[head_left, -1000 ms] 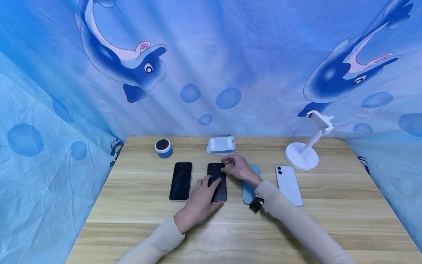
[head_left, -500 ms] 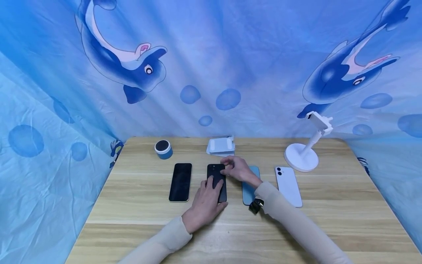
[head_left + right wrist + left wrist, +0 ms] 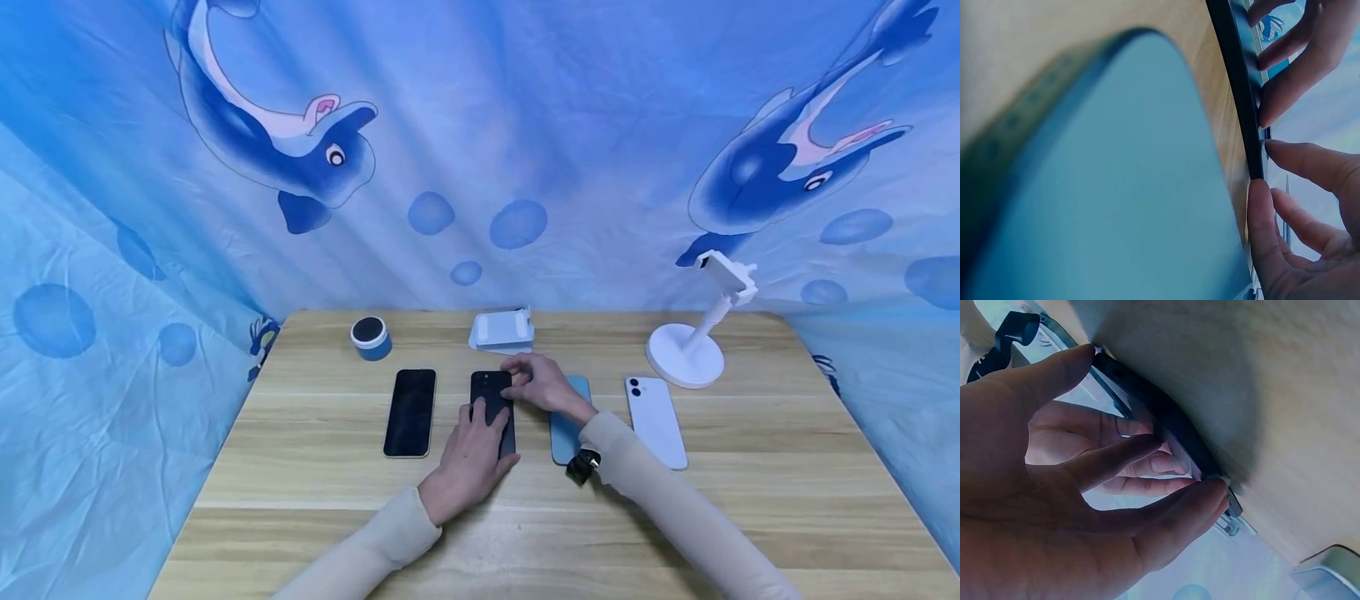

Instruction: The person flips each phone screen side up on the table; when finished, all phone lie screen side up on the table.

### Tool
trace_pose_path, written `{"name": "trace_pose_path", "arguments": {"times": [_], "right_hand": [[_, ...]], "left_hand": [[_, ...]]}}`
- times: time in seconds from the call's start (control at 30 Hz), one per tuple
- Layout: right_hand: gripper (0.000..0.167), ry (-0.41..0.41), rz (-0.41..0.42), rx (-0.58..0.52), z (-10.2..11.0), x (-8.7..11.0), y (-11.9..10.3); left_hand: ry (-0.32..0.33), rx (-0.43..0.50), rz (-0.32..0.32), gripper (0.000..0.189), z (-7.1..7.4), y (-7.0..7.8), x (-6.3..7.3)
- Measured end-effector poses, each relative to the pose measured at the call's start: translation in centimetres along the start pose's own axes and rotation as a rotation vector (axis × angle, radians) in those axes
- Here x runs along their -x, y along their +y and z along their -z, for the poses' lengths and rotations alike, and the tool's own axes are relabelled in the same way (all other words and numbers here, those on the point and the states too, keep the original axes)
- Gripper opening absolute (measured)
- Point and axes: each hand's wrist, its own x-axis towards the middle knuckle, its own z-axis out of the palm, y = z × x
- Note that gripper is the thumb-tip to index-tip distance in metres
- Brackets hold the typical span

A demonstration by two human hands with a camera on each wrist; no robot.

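Observation:
A black smartphone [image 3: 491, 385] lies back up at the middle of the table, with its cameras at the far end. My left hand [image 3: 468, 462] grips it: fingertips rest on its back and left side, while the thumb is at the near right corner. In the left wrist view the left hand's [image 3: 1029, 506] thumb and fingers span the phone's edges. At the far right corner my right hand [image 3: 543, 385] holds the phone between thumb and fingertips. The right forearm passes over a blue smartphone [image 3: 564, 429], which looms large in the right wrist view.
Left of the hands lies a dark-screened smartphone [image 3: 411, 412]; a white one [image 3: 657, 422] lies right. Behind stand a blue and white jar [image 3: 372, 339], a flat white folding stand [image 3: 502, 329] and a white phone stand [image 3: 686, 357]. A dolphin-print curtain [image 3: 480, 150] hangs behind the table.
My left hand has shifted a little right and nearer over the black smartphone, with its fingers drawn lower down the back. The right hand stays almost in place at the far corner.

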Motion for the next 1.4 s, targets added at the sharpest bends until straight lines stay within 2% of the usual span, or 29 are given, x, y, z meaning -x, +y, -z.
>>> {"name": "trace_pose_path", "arguments": {"times": [0.33, 0.67, 0.97, 1.13, 1.4], "right_hand": [[0.044, -0.007, -0.037, 0.026, 0.14, -0.05, -0.16], [0.051, -0.027, -0.044, 0.033, 0.05, -0.06, -0.16], [0.053, -0.033, -0.078, 0.005, 0.0, -0.14, 0.03], [0.053, -0.034, -0.07, 0.001, -0.2, -0.05, -0.11], [0.053, -0.028, -0.05, -0.022, -0.03, -0.08, -0.2]], "left_hand": [[-0.02, -0.029, -0.022, 0.066, -0.08, 0.23, -0.26], [0.033, -0.113, -0.041, 0.064, -0.34, 0.73, -0.19], [0.035, -0.124, -0.048, 0.06, -0.57, 0.92, 0.1], [0.029, -0.085, -0.05, 0.058, -0.62, 0.93, 0.05], [0.074, -0.095, -0.082, 0.056, -0.71, 0.94, -0.08]]}}
